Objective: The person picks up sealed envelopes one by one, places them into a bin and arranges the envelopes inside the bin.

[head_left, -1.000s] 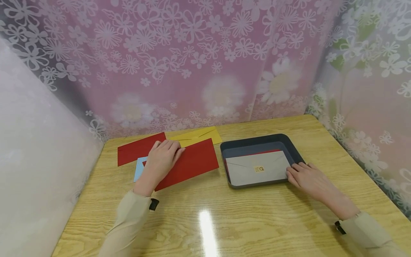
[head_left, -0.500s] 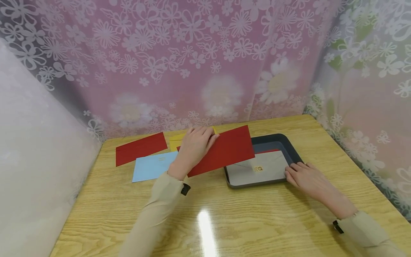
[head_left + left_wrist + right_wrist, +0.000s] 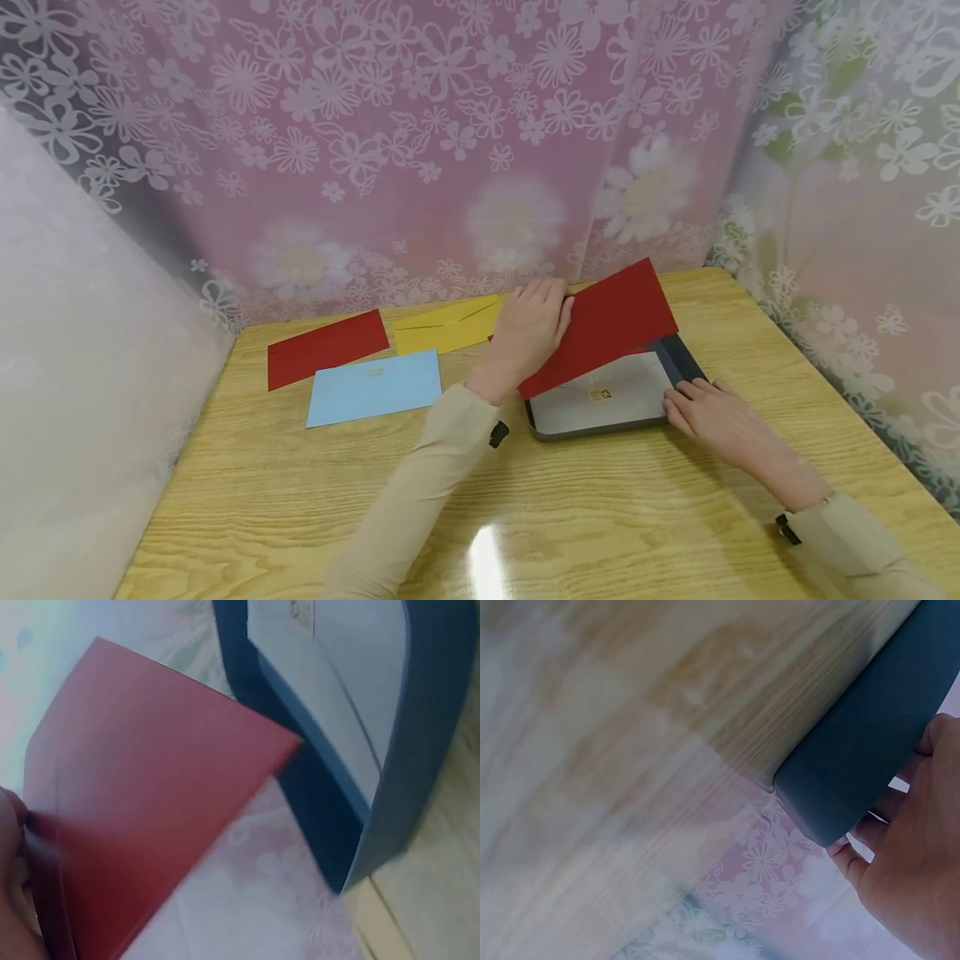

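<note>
My left hand (image 3: 528, 333) pinches a red envelope (image 3: 611, 321) by its left part and holds it tilted above the dark grey tray (image 3: 592, 433). In the left wrist view the red envelope (image 3: 157, 787) hangs from the fingertips at the left edge, apart from the tray (image 3: 439, 712). A whitish envelope (image 3: 633, 392) with a small gold sticker lies in the tray, partly hidden by the red one. My right hand (image 3: 731, 433) grips the tray's near right corner. In the right wrist view its fingers (image 3: 844, 859) touch the tray's wall (image 3: 847, 750).
On the wooden table (image 3: 262, 500), left of the tray, lie a light blue envelope (image 3: 375, 392), another red envelope (image 3: 326, 348) and a yellow envelope (image 3: 442, 329). A pink flowered curtain (image 3: 420, 167) hangs along the back edge, with curtains at both sides.
My left hand has carried the red envelope rightward, from over the light blue envelope to above the tray, uncovering the blue one. The right hand has stayed at the tray corner.
</note>
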`<state>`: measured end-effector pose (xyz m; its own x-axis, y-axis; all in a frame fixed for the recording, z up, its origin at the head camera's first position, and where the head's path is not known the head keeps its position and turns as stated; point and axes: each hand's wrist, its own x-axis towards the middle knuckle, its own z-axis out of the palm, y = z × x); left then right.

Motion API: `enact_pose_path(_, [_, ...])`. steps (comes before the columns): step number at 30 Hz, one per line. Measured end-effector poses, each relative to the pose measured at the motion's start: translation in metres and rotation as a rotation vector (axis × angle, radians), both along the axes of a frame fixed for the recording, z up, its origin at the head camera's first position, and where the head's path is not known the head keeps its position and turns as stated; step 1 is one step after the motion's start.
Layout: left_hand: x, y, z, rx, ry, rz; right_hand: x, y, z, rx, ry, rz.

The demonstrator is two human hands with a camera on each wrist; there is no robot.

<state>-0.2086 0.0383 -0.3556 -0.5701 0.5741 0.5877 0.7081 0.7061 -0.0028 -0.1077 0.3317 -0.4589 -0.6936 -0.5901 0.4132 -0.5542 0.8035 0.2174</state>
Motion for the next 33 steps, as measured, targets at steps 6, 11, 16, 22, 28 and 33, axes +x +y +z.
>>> enact_pose_path(6, [-0.001,0.022,-0.02,-0.021,0.012,-0.029,0.0,0.001,0.001,0.021,0.008,0.004])
enact_pose_path(11, [0.0,0.031,-0.043,-0.097,0.034,-0.032,0.002,-0.002,0.003,0.026,-0.044,-0.035])
enact_pose_path(16, [0.002,0.037,-0.058,-0.204,-0.005,-0.025,0.003,-0.004,0.005,0.03,-0.131,-0.105])
enact_pose_path(22, [0.005,0.036,-0.064,-0.325,-0.103,0.004,0.003,-0.005,0.007,0.056,-0.175,-0.129])
enact_pose_path(28, [0.006,0.032,-0.066,-0.432,-0.2,0.049,0.004,-0.003,0.008,0.078,-0.145,-0.101])
enact_pose_path(33, [0.005,0.026,-0.068,-0.469,-0.32,0.042,0.005,0.0,0.006,0.081,-0.104,-0.072])
